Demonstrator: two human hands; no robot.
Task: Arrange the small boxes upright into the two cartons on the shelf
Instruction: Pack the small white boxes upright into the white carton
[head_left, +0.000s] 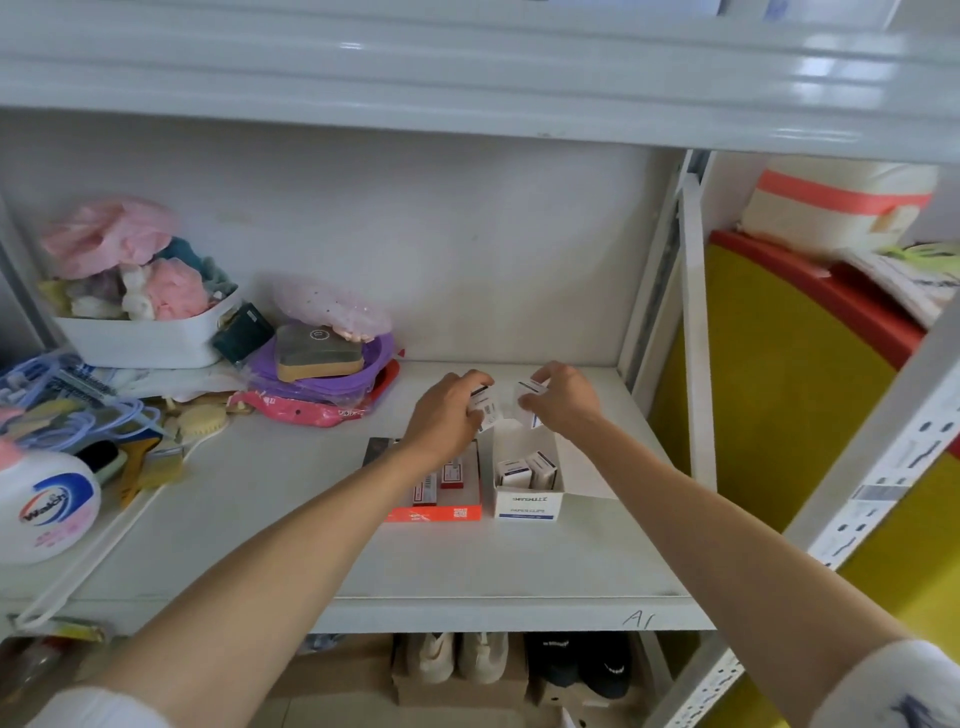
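Note:
Two open cartons stand side by side on the white shelf (291, 545). The red carton (436, 513) on the left holds red-and-white small boxes (453, 475), partly hidden by my left forearm. The white paper-clip carton (527, 506) on the right holds two upright white-and-blue small boxes (524, 470) near its front. My left hand (447, 415) is closed around a small white box with a barcode (485, 408) above the cartons' back ends. My right hand (563, 397) pinches another small white-and-blue box (530, 389) over the white carton's far end.
A white bin of soft items (145, 338), a purple tub with a sponge (322, 364), a pink packet (306, 410), brushes and a Walch bottle (47, 504) crowd the shelf's left. A shelf post (696, 322) bounds the right. Shoes (457, 660) sit below.

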